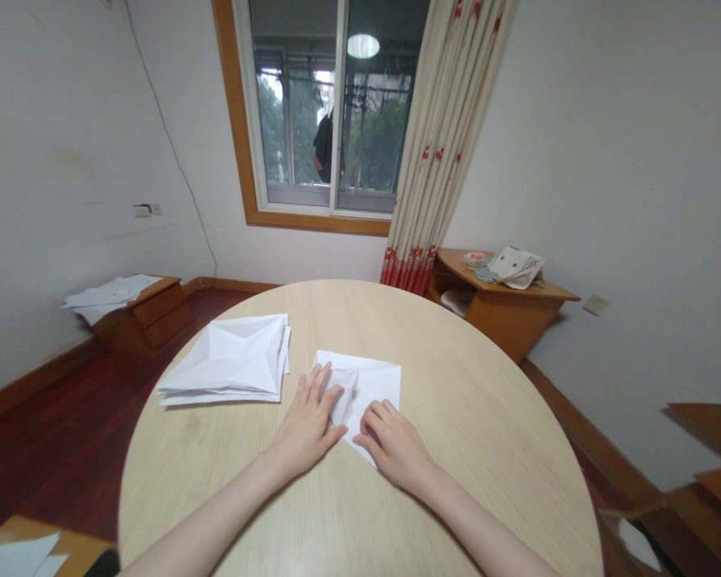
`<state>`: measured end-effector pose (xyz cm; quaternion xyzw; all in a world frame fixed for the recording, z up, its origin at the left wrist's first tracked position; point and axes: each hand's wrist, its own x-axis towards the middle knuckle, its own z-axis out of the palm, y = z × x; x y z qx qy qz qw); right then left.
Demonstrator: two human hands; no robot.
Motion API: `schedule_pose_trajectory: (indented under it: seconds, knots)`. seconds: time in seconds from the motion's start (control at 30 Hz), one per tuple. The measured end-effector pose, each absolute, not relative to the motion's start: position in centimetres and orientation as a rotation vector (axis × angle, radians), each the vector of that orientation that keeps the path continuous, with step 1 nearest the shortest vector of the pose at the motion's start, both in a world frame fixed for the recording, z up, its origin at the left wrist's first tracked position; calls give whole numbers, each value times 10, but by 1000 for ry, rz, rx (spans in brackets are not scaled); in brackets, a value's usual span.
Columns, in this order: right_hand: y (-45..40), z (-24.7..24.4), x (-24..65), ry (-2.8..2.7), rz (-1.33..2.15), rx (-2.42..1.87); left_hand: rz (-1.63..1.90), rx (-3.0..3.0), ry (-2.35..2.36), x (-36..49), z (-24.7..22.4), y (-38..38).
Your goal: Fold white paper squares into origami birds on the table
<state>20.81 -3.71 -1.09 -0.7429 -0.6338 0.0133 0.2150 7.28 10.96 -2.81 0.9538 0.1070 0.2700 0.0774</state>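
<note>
On the round pale wooden table (457, 449), a white sheet of partly folded paper (372, 385) lay near the middle, just in front of the person. The left hand (308, 421) pressed flat on its left part, fingers straight and spread, gripping nothing. The right hand (393, 445) rested on the sheet's near right edge, fingers loosely curled onto the paper, pinching nothing. Just beside, to the left, sat a stack of creased white paper sheets (228, 361), apart from both hands.

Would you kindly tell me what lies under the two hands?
A white sheet of paper lies under the left hand and right hand; its covered folds cannot be seen.
</note>
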Motion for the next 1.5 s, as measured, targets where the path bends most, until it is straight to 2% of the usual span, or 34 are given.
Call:
schedule_pose_trajectory:
  seconds: [0.4, 0.9, 1.5]
  knots:
    - [-31, -13, 208, -1890, -119, -2154, 810, 2875, 374, 75, -26, 113]
    - [-44, 3, 223, -1817, 320, -1967, 804, 2859, 353, 75, -26, 112]
    - [-53, -2, 244, -1722, 697, -1788, 809, 2845, 351, 75, -25, 112]
